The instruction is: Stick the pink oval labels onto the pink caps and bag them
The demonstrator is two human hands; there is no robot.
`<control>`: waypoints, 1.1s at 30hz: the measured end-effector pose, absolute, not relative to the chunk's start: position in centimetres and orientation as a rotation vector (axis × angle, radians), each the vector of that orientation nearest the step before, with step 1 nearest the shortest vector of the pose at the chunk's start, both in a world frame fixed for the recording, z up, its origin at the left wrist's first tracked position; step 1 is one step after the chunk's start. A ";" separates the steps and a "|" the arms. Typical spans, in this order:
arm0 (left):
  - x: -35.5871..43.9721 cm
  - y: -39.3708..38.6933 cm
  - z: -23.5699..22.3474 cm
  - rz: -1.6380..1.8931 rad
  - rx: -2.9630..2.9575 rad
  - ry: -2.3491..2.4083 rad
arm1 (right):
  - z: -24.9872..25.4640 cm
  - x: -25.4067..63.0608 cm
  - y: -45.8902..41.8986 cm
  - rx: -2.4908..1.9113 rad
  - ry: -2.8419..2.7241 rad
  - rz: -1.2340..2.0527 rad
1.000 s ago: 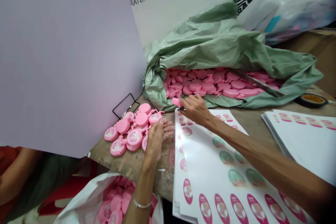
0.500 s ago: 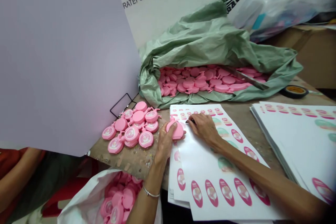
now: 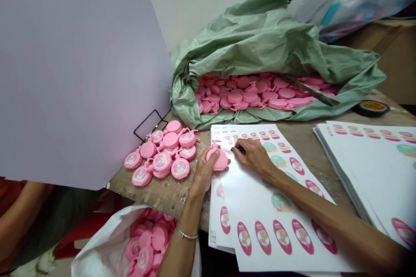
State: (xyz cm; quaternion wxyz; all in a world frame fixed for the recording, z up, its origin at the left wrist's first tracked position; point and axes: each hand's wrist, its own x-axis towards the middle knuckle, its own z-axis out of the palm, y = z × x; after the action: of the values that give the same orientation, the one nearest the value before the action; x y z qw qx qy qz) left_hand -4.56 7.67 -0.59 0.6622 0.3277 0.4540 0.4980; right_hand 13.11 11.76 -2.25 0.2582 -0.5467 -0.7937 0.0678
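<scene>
My left hand (image 3: 204, 172) is closed round a pink bottle-shaped plastic piece (image 3: 217, 159), its plain face up and its pump-like top pointing away from me. Just right of it, my right hand (image 3: 253, 154) rests on a white sticker sheet (image 3: 250, 190), fingers pinched together. A small dark tip pokes out from those fingers; I cannot make out what it belongs to. Oval pink stickers and green ones are printed on the sheet, which lies on a stack of similar sheets. Left of my hands sits a pile of pink bottle-shaped pieces (image 3: 162, 161), several bearing round labels.
Behind, a green sack (image 3: 260, 47) lies open, full of pink pieces, a long flat metal strip (image 3: 308, 89) across them. A white bag (image 3: 100, 242) with more stands below the table edge. Tape roll (image 3: 371, 107) and another sheet stack (image 3: 364, 160) lie right. Someone's arm (image 3: 24, 220) shows left.
The camera view has shifted slightly. Both hands keep nearly the same place; the pink piece in my left hand looks a little more upright.
</scene>
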 end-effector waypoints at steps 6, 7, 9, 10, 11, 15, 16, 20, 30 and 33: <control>-4.5 7.7 -0.6 1.124 0.737 1.040 | -1.9 12.5 11.9 -1.468 -2.191 0.190; -4.4 7.7 -0.5 1.127 0.736 1.038 | -1.9 12.5 11.9 -1.472 -2.186 0.162; -4.4 7.6 -0.4 1.128 0.733 1.036 | -2.2 12.8 11.9 -1.479 -2.173 0.104; -4.4 7.6 -0.3 1.127 0.731 1.036 | -2.3 12.9 11.9 -1.477 -2.172 0.083; -4.4 7.6 -0.3 1.125 0.729 1.037 | -2.4 13.1 12.0 -1.473 -2.174 0.070; -4.4 7.6 -0.5 1.123 0.731 1.038 | -2.7 13.4 12.0 -1.441 -2.195 0.071; -4.4 7.6 -0.6 1.123 0.733 1.033 | -2.7 13.4 12.0 -1.435 -2.200 0.080; -4.5 7.7 -0.8 1.112 0.740 1.035 | -2.6 13.5 11.9 -1.440 -2.206 0.146; -4.5 7.8 -0.7 1.111 0.773 1.082 | -1.0 12.9 12.2 -1.652 -2.152 0.356; -4.6 7.7 -0.8 1.113 0.763 1.067 | -0.3 12.8 12.7 -1.694 -2.143 0.438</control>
State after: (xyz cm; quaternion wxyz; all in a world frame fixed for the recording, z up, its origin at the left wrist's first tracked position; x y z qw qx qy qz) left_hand -4.57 7.74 -0.80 0.6523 0.3361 0.4701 0.4905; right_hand 12.78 12.66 -0.34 0.1865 -0.6017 -0.7610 0.1554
